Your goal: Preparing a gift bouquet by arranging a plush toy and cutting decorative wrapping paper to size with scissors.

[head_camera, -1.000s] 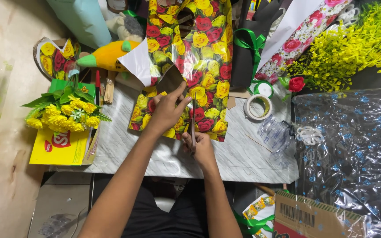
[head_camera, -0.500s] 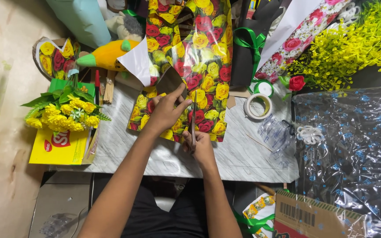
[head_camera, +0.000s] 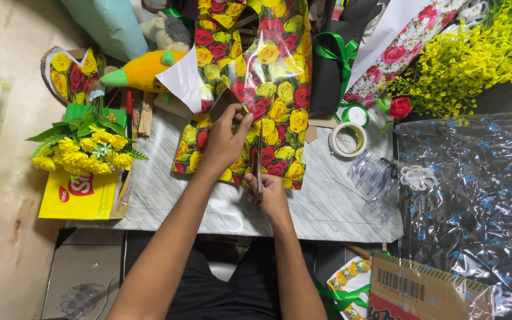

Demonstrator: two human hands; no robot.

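Right grip at wrapping paper edge, probably.

One head camera, looking straight down from above the seated person.

The view faces down onto the table, with the person's lap at the bottom edge and both forearms running up from there to the middle. It stands near enough for the left hand and right hand to sit at the centre, yet wide enough to take in the floor on the left and a plastic sheet on the right. There is no second view to share any part of the scene.
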